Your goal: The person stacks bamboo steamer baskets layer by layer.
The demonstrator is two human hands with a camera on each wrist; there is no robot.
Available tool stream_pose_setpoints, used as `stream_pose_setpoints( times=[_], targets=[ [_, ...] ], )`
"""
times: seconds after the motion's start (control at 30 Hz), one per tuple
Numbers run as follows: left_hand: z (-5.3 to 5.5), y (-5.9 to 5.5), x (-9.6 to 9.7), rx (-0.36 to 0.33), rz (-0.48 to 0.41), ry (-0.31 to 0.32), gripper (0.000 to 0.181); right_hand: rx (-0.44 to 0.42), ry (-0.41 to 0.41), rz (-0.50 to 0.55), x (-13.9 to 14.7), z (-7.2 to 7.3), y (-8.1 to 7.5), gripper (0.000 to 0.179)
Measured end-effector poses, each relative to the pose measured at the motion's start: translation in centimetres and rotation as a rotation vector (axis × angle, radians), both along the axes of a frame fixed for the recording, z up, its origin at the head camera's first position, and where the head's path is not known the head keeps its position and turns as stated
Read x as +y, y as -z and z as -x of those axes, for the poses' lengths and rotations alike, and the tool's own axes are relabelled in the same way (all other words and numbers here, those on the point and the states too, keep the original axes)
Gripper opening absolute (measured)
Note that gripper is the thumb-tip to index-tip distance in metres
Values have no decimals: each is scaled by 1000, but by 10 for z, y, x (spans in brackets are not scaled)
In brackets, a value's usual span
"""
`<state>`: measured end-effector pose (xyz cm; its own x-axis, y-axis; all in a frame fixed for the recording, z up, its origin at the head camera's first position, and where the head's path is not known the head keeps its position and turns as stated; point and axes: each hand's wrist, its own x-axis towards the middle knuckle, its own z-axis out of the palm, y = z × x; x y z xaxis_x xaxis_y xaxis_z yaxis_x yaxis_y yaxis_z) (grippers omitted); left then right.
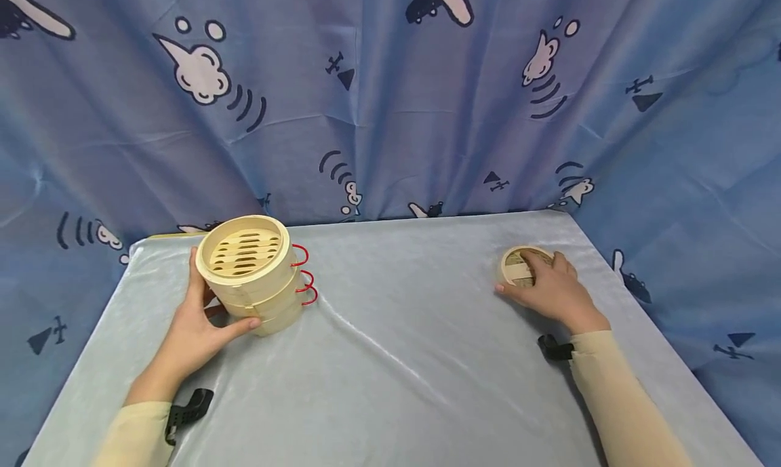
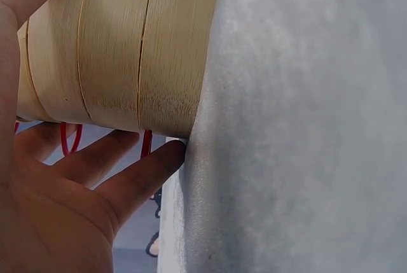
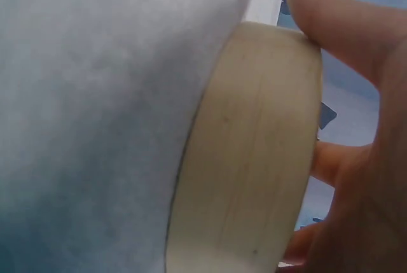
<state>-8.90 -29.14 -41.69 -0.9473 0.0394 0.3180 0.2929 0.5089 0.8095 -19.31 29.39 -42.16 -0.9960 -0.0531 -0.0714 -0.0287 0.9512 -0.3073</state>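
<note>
A stack of round bamboo steamer baskets [image 1: 262, 294] stands on the left of the cloth-covered table, its slatted top tier [image 1: 246, 253] uncovered. Red loops [image 1: 309, 295] stick out from its right side. My left hand [image 1: 192, 331] grips the stack, thumb at the near side and fingers around the far left; the left wrist view shows fingertips beside the red loops. Far to the right lies a bamboo steamer lid [image 1: 517, 270] with a woven top. My right hand [image 1: 558, 294] holds it from above, thumb and fingers on its rim; the palm hides part of it.
A pale grey cloth [image 1: 390, 358] covers the table, with a crease running between the stack and the lid. Behind it hangs a blue patterned curtain [image 1: 390, 101], close to the table's back edge. Black bands [image 1: 189, 413] sit at both wrists.
</note>
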Motion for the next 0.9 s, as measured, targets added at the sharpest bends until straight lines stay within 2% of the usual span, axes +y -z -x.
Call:
stream_pose_setpoints(
  times=[0.13,0.37,0.9],
  targets=[
    [4,0,4,21,-6,22,142,-4,11,28,6,-4,-5,106],
    [7,-1,6,36,-6,25,141,3,10,21,10,-6,-6,105],
    [2,-2,-4,19,-1,5,141,93,-71,18,-10,9,-7,103]
  ],
)
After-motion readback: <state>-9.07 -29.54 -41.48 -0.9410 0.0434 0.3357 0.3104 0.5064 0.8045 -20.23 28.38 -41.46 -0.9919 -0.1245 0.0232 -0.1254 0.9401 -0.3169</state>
